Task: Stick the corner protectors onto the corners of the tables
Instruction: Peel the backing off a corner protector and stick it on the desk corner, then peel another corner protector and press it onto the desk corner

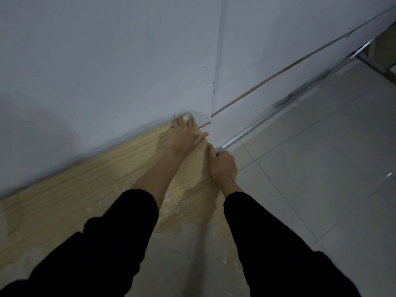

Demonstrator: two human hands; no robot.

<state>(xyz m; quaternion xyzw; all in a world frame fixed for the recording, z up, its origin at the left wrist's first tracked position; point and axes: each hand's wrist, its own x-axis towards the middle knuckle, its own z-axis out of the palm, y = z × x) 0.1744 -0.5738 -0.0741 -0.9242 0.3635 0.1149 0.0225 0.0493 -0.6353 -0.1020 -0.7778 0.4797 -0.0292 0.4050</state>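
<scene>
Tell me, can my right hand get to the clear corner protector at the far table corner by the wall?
Probably yes. The right hand grips the table edge near that corner, and only the left hand, pressing the corner protector, is in the way.

Two arms in view, left hand [184, 136] and right hand [222, 166] both bare. Black long sleeves [120, 232], loose-fitting, soft matte fabric, pushed up past the wrists, forearms uncovered. Cuffs bunched and slightly ribbed. No rings, watch or gloves seen. Fingernails fairly long.
</scene>
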